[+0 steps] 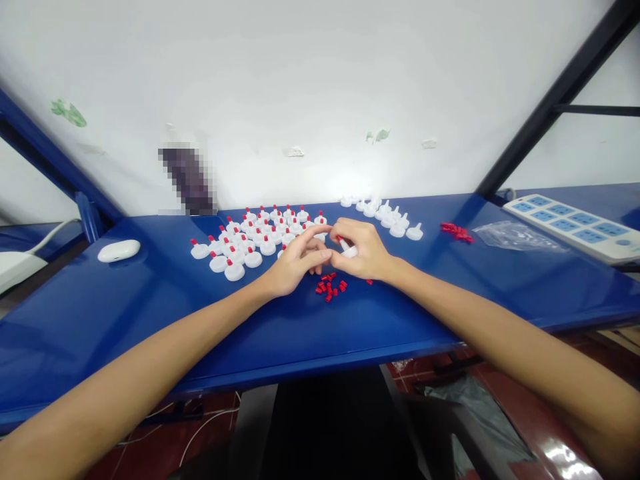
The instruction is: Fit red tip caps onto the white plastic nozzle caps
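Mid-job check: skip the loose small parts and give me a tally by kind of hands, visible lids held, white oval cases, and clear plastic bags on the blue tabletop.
Hands: 2, left hand and right hand
White lid held: 1
White oval case: 1
Clear plastic bag: 1
Total: 5

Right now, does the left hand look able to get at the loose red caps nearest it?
Probably yes: the red caps lie close to the left hand, mostly uncovered on the blue table.
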A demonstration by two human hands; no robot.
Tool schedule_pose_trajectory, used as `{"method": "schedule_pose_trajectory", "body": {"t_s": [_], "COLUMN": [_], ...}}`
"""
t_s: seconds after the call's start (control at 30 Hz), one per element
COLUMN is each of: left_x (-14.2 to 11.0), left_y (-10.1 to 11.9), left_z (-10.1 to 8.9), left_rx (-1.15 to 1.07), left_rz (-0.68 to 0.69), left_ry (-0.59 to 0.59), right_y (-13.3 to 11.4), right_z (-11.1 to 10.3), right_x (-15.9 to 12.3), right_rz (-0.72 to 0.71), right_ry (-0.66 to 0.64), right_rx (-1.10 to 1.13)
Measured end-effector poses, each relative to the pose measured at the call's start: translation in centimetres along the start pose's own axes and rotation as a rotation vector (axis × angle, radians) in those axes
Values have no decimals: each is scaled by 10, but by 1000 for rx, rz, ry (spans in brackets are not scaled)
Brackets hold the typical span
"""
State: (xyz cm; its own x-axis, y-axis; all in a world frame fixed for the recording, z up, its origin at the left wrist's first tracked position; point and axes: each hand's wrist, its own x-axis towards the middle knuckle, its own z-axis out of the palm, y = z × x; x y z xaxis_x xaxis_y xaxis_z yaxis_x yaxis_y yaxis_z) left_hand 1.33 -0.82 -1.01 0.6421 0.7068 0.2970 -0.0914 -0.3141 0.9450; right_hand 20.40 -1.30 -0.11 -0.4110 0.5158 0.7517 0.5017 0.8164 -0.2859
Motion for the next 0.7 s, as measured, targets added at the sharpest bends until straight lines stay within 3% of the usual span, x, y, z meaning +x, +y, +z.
{"method": "schedule_pose_trajectory", "body": {"t_s": [0.2,0.53,0.7], "left_x": [-2,-3,-1], "left_y": [1,3,1], "left_z": [1,10,9], "left_rx": [36,260,281], "left_rz": [4,0,2], "left_ry": [-49,-1,-1], "right_y": [1,-4,-5], "right_z": [-3,0,-1], "right_x": [-1,-2,0], "right_rz": [-57,50,126], "right_ry": [-28,-95,-121], "right_rx": [-42,-71,23]}}
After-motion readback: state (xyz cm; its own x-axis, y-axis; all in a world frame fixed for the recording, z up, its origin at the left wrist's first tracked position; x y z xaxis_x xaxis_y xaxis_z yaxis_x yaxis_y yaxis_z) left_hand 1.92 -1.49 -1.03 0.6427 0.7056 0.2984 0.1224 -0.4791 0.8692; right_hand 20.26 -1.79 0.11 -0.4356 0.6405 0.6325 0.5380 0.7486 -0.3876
